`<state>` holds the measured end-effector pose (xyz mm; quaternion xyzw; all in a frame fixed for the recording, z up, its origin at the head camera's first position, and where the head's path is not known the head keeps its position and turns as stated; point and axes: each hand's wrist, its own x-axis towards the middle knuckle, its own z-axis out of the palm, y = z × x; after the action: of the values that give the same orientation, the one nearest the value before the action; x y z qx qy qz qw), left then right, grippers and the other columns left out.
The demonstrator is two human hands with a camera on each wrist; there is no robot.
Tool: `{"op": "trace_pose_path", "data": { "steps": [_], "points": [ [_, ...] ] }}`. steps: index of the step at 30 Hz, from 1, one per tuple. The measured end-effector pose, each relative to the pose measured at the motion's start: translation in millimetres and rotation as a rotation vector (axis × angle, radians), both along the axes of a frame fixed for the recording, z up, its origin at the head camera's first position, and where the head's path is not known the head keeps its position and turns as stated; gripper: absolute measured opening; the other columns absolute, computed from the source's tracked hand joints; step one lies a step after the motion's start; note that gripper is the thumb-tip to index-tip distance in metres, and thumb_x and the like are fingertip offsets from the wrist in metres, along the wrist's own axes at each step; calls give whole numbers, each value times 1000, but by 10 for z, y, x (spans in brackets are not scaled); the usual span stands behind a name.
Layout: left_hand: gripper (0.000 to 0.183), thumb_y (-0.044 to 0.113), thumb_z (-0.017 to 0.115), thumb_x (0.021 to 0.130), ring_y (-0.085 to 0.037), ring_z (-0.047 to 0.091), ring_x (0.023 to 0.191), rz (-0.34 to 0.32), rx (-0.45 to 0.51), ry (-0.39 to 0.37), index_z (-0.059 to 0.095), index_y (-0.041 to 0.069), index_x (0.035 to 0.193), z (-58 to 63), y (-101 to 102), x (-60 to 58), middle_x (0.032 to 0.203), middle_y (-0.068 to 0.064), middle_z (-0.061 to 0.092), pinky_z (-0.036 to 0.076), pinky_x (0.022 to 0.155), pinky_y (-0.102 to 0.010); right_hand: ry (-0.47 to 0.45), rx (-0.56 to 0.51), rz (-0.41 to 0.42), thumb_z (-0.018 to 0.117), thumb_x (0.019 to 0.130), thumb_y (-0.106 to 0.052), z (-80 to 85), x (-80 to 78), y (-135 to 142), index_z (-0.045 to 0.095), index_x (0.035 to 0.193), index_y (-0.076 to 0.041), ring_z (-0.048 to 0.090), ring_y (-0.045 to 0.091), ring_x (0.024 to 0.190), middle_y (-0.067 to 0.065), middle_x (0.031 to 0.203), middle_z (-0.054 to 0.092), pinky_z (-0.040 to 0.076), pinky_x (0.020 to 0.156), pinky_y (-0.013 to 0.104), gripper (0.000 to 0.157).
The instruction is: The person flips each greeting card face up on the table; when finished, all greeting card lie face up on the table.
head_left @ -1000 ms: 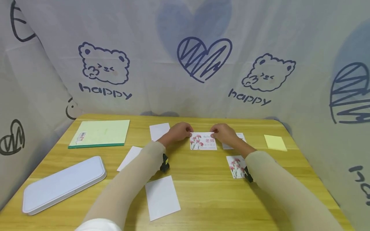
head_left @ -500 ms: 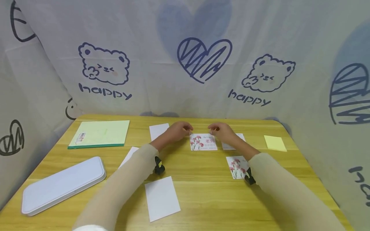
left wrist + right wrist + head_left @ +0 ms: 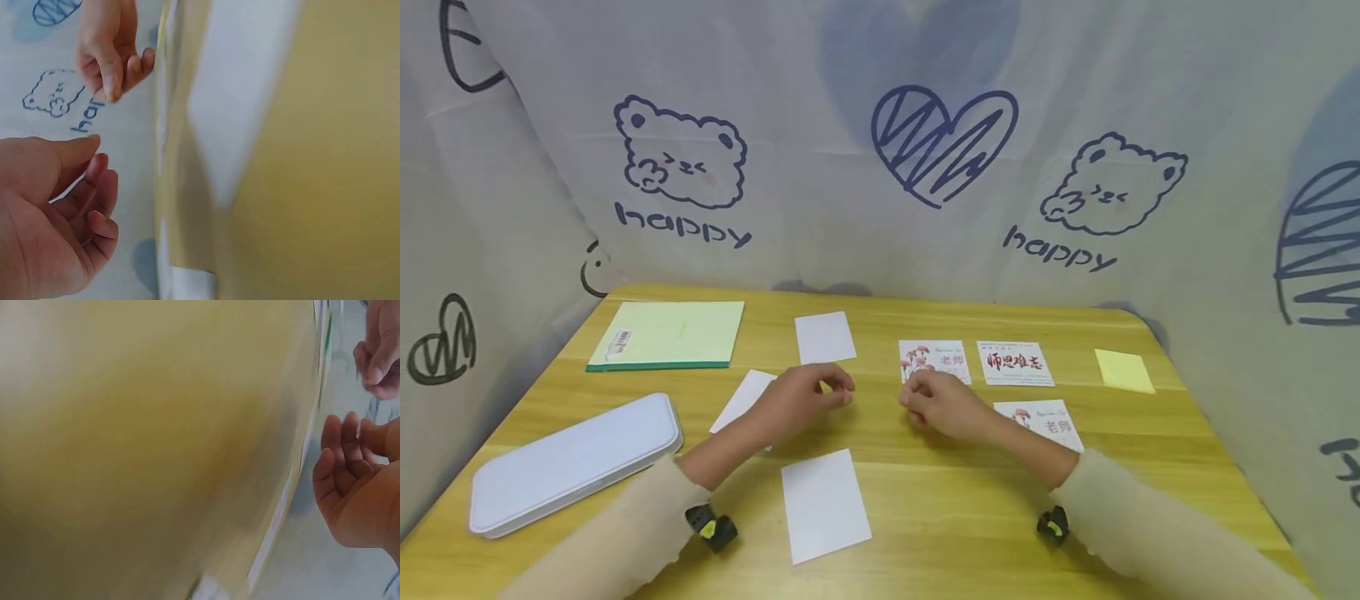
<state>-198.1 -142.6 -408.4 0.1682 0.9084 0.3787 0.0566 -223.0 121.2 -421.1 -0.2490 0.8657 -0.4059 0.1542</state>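
My left hand (image 3: 801, 402) hovers over the middle of the table with loosely curled fingers and nothing in them. A blank white card (image 3: 743, 400) is partly covered by it. To its right, my right hand (image 3: 949, 406) is likewise loosely curled and holds nothing. It overlaps the lower edge of a flower-printed card (image 3: 955, 350). Beside that lies a card with red Chinese characters (image 3: 1015, 375); below it another flower card (image 3: 1052, 410) is partly hidden by my right wrist. In the left wrist view the left hand (image 3: 59, 215) shows a gap between thumb and fingers.
Two more blank white cards (image 3: 825, 337) (image 3: 826, 507) lie left of centre, one far and one near. A pale green notebook (image 3: 681, 333) and a white case (image 3: 576, 462) occupy the left side. Yellow sticky notes (image 3: 1124, 371) lie at right. A printed curtain (image 3: 820, 242) stands behind the table.
Both hands have let go of the flower card and drawn back toward me, the left one also moving left. The card stays flat, and the red-lettered card beside it is now uncovered.
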Motion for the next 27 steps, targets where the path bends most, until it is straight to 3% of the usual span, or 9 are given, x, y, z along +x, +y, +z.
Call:
{"op": "trace_pose_path", "data": {
  "steps": [5,8,11,18,27],
  "points": [
    [8,23,70,94,-9,54,64,48,-99,-11,73,21,102,-72,-287,407,93,12,69,45,60,-28,33,112,99,62,101,-23,-66,282,-297,69,116,-13,61,8,82,-5,92,67,51,79,28,19],
    [6,21,72,92,-8,55,70,50,-120,-31,73,23,98,-121,-451,576,90,13,67,46,65,-27,74,197,130,71,95,-35,-109,393,-429,68,119,-19,59,6,98,-10,107,64,50,90,30,30],
    [7,25,75,90,-7,55,80,19,-141,-55,72,25,97,-173,-550,693,90,14,65,47,73,-27,136,269,144,75,89,-43,-143,455,-507,68,120,-22,58,5,99,-10,110,61,49,91,30,38],
    [12,23,77,88,-6,54,82,16,-127,-62,71,22,98,-221,-589,806,87,13,61,47,76,-27,223,340,151,77,87,-46,-158,499,-592,68,115,-22,51,6,81,-10,102,55,44,73,25,38],
    [9,21,72,92,-8,56,87,64,-95,-73,71,21,101,-233,-570,800,90,11,64,48,82,-31,190,300,99,81,85,-39,-150,530,-575,60,107,-19,50,6,82,-10,96,51,43,73,23,36]
  ]
}}
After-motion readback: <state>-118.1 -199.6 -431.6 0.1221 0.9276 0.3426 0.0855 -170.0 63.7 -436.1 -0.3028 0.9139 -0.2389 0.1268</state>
